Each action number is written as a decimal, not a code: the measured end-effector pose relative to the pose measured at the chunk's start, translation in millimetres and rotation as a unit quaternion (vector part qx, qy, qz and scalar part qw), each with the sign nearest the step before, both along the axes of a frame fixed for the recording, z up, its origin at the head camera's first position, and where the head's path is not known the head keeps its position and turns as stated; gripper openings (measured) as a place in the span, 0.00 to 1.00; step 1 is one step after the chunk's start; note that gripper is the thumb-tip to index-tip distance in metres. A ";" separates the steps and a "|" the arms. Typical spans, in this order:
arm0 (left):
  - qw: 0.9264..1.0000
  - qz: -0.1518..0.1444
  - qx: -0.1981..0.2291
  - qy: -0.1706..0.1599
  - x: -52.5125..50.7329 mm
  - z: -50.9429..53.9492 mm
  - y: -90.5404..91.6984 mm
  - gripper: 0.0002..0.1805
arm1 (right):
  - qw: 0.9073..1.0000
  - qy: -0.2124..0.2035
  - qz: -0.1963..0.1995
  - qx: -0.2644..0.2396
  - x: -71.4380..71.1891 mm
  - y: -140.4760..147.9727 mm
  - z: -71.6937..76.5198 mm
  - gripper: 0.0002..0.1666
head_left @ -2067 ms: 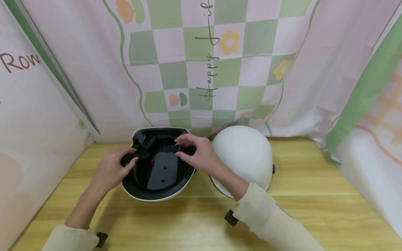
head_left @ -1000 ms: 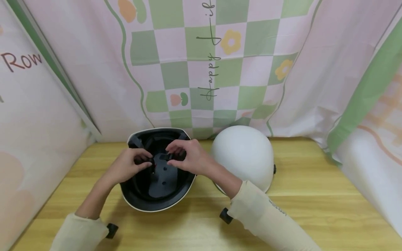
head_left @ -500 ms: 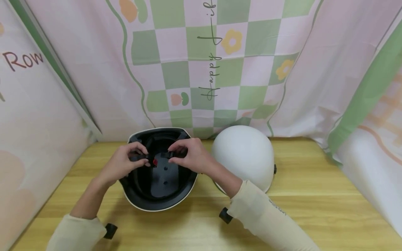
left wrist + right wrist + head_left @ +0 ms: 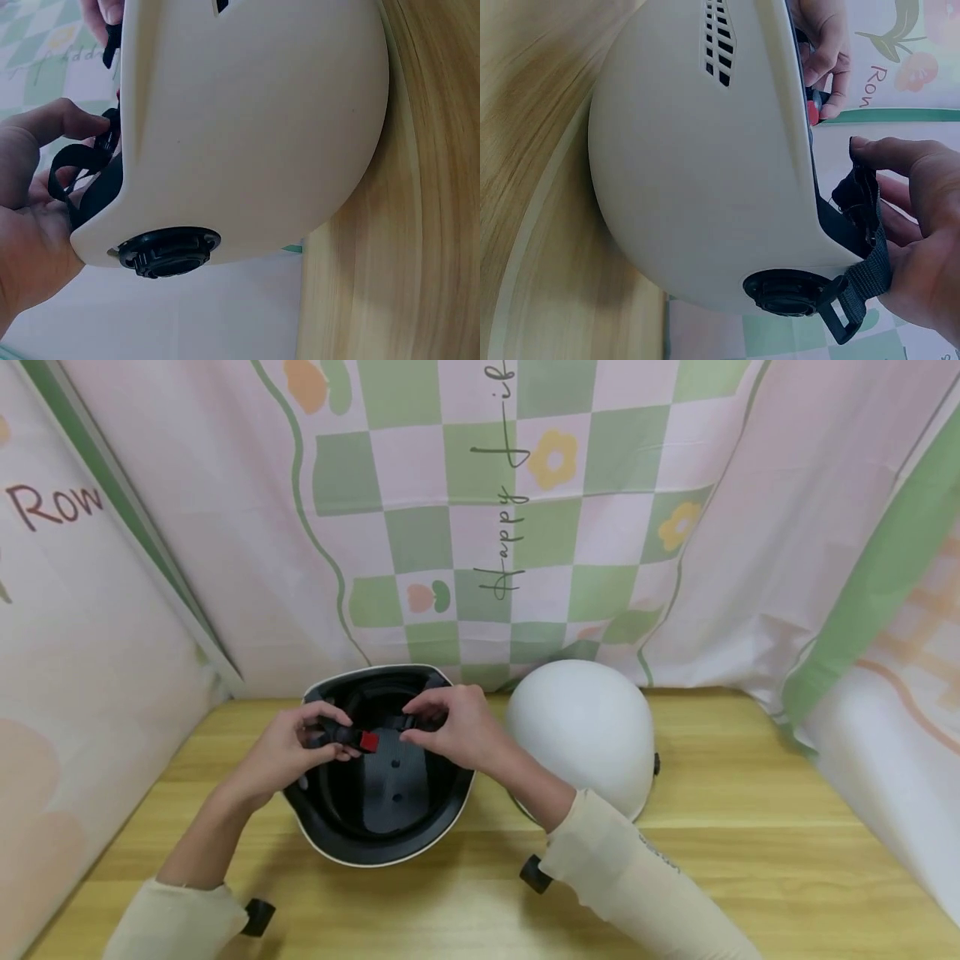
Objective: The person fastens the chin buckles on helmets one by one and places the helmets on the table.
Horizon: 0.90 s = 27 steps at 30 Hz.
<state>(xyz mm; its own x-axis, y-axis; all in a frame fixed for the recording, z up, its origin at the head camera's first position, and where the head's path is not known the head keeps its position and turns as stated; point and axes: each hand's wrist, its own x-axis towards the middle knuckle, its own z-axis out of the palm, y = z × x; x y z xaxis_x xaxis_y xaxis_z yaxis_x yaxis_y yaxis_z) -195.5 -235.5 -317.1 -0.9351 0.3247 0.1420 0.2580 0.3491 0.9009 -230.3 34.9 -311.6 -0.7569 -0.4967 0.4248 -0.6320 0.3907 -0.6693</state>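
Observation:
A cream helmet (image 4: 318,839) lies upturned on the table, its black padded inside facing up. Over its opening, my left hand (image 4: 281,752) pinches a black chin-strap buckle (image 4: 345,735) with a red tip (image 4: 369,742). My right hand (image 4: 465,727) pinches the other black strap end (image 4: 403,722) between thumb and fingers. A gap separates the two strap ends. In the right wrist view, black webbing (image 4: 866,274) loops down beside the right hand. The left wrist view shows a bunched strap (image 4: 75,161) by the left hand.
A second white helmet (image 4: 581,735) stands dome up, right of the upturned one, close to the right forearm. Black round fittings (image 4: 169,251) stick out from the upturned helmet's side. Printed cloth (image 4: 480,527) hangs behind the wooden table (image 4: 712,877).
Both hands have come inward from the helmet's sides, with the helmet shifting slightly toward me. The left hand has since drawn back a little and turned the buckle, bringing its red tip into view.

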 end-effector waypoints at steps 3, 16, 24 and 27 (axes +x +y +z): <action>1.000 -0.005 0.011 0.000 0.3 -0.9 -0.3 0.14 | 1.000 -0.009 -0.008 0.003 1.6 -1.1 0.1 0.14; 0.999 -0.035 0.026 0.003 -0.4 -0.9 -2.4 0.18 | 1.000 0.005 0.016 -0.011 -1.3 -2.3 -1.6 0.16; 1.000 -0.017 0.022 -0.013 1.0 1.1 -3.2 0.17 | 1.000 -0.010 0.028 0.005 1.5 -2.1 3.8 0.15; 1.000 -0.005 0.027 -0.014 2.4 1.9 -1.3 0.16 | 0.999 -0.005 0.036 0.002 2.4 -2.0 5.2 0.15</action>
<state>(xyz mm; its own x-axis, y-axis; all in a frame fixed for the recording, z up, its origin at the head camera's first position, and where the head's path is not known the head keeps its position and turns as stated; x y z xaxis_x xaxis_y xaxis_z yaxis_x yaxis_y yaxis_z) -193.1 -236.8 -315.2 -0.9354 0.3273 0.1340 0.2363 0.2965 0.9253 -227.9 32.9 -306.4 -0.7233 -0.5511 0.4161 -0.6522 0.3473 -0.6738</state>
